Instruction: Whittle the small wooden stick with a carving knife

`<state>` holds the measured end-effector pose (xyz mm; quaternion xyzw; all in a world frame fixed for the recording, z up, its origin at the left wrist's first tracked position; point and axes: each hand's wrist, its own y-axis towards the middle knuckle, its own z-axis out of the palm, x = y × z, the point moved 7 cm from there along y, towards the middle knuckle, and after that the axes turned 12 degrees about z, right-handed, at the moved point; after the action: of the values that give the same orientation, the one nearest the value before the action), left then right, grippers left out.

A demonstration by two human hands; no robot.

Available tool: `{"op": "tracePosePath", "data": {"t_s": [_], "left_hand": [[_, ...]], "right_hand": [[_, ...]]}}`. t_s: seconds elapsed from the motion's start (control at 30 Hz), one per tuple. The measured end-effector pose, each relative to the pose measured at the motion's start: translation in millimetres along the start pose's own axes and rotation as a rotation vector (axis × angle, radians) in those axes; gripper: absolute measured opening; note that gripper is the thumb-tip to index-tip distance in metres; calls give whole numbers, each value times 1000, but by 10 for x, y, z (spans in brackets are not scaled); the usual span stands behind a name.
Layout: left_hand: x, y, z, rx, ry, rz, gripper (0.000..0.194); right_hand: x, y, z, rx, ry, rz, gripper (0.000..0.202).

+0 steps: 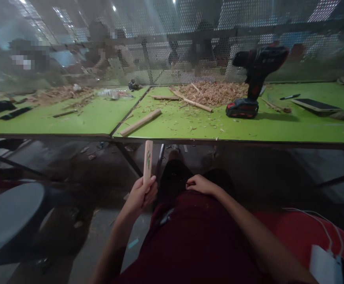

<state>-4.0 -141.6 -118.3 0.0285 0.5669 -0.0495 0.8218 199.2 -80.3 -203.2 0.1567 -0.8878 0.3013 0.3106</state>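
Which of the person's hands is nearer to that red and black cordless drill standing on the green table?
Right. The right hand rests on the lap, below and left of the red and black cordless drill. The left hand, holding a flat wooden stick, is farther left.

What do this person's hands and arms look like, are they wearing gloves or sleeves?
No gloves: the left hand and the right hand are both bare, and no ring, watch or band shows on either. Both forearms are uncovered up to the bottom of the picture, so no sleeve is visible. The only clothing in view is a dark red garment over the body.
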Motion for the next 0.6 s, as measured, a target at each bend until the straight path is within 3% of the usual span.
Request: {"op": "tracePosePath", "data": {"t_s": [0.1, 0.27, 0.37, 0.43, 0.53, 0.6], "left_hand": [[46, 3, 17, 8, 21, -4, 44], [126, 29, -26, -20, 69, -15, 45], [163, 61, -25, -22, 63, -9, 44], [174, 80, 4, -13, 57, -7, 44], [175, 91, 49, -1, 66, -9, 45], [182, 86, 56, 3, 93, -3, 45]], "right_hand": [[-162, 9, -66, -104, 68, 36, 16], [-719, -132, -508, -523, 104, 387, 26], [-837, -248, -663, -697, 116, 513, 36], [-719, -226, -605, -697, 146, 450, 32], [-382, -70, -352, -507, 156, 203, 22], [-355, -5, -283, -436, 57, 235, 19]]}}
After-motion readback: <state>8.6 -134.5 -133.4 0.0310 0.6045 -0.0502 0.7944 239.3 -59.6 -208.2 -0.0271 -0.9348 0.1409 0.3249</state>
